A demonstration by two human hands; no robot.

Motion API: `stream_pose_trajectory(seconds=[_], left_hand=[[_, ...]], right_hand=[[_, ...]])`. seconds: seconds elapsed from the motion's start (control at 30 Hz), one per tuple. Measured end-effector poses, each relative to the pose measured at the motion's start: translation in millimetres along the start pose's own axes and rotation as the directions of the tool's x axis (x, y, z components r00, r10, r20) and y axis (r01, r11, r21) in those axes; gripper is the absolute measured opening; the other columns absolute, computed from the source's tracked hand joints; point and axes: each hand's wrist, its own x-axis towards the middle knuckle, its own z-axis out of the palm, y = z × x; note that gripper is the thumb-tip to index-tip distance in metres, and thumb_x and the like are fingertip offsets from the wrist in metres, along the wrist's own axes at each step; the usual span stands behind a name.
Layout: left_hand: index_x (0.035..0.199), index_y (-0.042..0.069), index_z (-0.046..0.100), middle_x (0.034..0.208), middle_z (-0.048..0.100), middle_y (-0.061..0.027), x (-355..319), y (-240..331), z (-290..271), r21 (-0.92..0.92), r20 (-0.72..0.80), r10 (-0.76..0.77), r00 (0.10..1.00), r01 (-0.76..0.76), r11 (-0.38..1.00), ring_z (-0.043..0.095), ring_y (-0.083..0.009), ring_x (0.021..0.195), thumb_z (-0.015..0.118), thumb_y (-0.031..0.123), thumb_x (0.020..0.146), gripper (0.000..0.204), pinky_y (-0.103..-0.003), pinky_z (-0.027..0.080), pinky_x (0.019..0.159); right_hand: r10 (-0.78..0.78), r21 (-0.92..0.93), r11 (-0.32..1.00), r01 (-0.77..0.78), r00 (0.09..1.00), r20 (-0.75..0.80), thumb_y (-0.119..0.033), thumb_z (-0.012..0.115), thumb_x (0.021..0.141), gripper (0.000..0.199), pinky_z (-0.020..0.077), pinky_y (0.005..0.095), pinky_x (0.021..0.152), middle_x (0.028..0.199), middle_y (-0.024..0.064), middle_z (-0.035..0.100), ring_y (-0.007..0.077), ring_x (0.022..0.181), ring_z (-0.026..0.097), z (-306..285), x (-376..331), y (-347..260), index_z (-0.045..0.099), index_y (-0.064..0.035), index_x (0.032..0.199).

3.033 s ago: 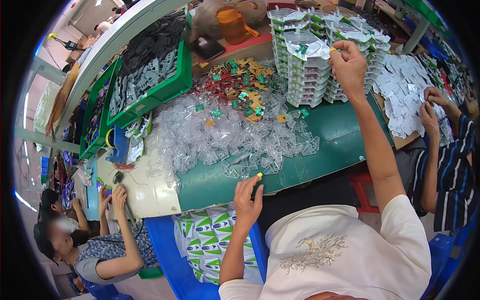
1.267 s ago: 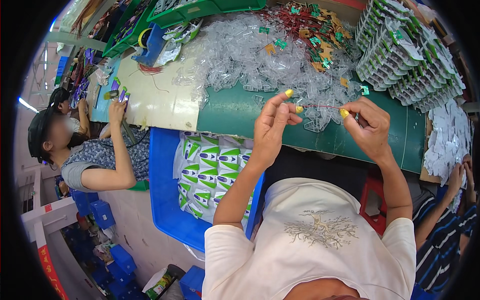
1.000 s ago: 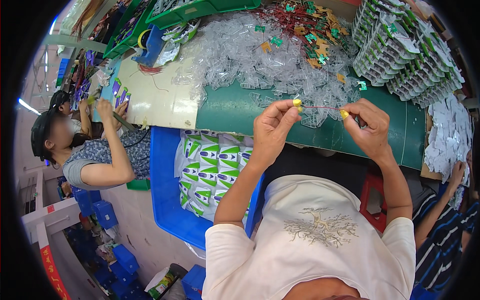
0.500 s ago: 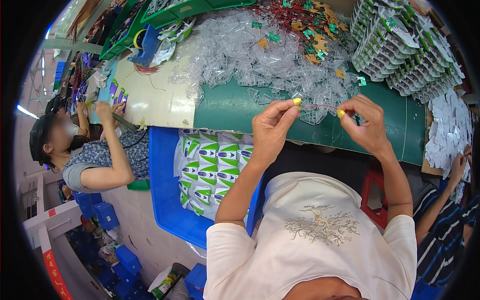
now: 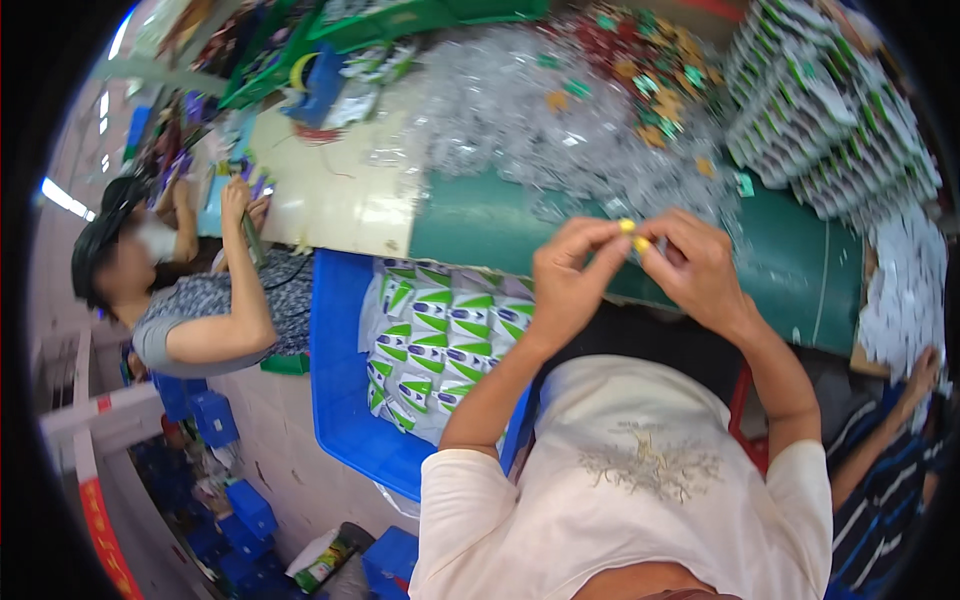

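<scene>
My left hand (image 5: 575, 275) and my right hand (image 5: 697, 272) meet over the near edge of the green tabletop (image 5: 480, 215). Both pinch with thumb and forefinger, and each wears a small yellow fingertip cover. A thin red wire ran between them a moment before; now the fingers and blur mostly hide it. Just beyond my hands lies a wide heap of clear plastic pieces (image 5: 500, 110). On its far right side are red wires (image 5: 595, 50) with orange and green tabs.
Green-and-white parts fill a blue bin (image 5: 340, 400) at my left. Tall stacks of white-and-green parts (image 5: 800, 110) stand at the far right, near white pieces (image 5: 905, 290). A co-worker (image 5: 215, 315) sits at the left; another person's arm (image 5: 890, 420) reaches in from the right.
My hands have come together from apart, and the red wire stretched between them no longer shows plainly. The whole view has shifted slightly. The left co-worker's raised hand has moved.
</scene>
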Motion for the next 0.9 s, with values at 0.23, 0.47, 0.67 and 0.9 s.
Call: stream_pose_trajectory(seconds=[0.23,0.47,0.67,0.9], left_hand=[[0.102,-0.001,0.070,0.088,0.065,-0.0007,-8,-6,2,-0.050,0.004,-0.105,0.994,0.105,0.993,0.059,-0.0061,0.079,0.073,0.003,0.085,0.018,-0.022,0.048,0.069],[0.122,0.003,0.060,0.086,0.064,-0.0009,4,-5,-31,-0.583,0.562,-0.423,0.711,0.703,0.406,0.058,-0.0067,0.075,0.071,0.012,0.089,0.036,-0.021,0.048,0.067],[0.122,0.007,0.060,0.094,0.066,-0.0013,78,0,-96,-0.138,0.266,-0.293,0.918,0.337,0.931,0.062,-0.0079,0.083,0.070,0.015,0.089,0.035,-0.025,0.052,0.075],[0.116,0.009,0.063,0.123,0.061,-0.0112,208,-70,-306,0.993,-0.118,0.388,0.914,0.107,0.049,0.049,-0.0312,0.121,0.059,-0.001,0.073,0.045,-0.045,0.036,0.098]], right_hand=[[0.027,-0.017,1.000,-0.026,0.996,0.080,-0.001,0.066,0.078,0.011,0.0433,0.0307,0.052,0.078,0.0091,0.062,0.0187,0.063,0.060,2,-8,0,0.065,-0.0015,0.089],[0.047,0.356,0.927,-0.119,0.978,0.204,0.003,0.070,0.080,0.009,0.0460,0.0259,0.063,0.079,0.0057,0.066,0.0140,0.071,0.060,13,6,19,0.070,0.0007,0.089],[0.192,0.312,0.930,-0.196,0.980,0.045,0.000,0.057,0.091,0.006,0.0333,0.0201,0.056,0.079,-0.0053,0.050,0.0032,0.065,0.042,4,10,33,0.059,-0.0033,0.097],[0.507,0.370,0.794,-0.483,0.861,0.035,-0.011,0.057,0.094,0.004,0.0228,0.0182,0.046,0.072,-0.0068,0.047,-0.0003,0.053,0.033,-40,-31,34,0.055,-0.0071,0.093]])
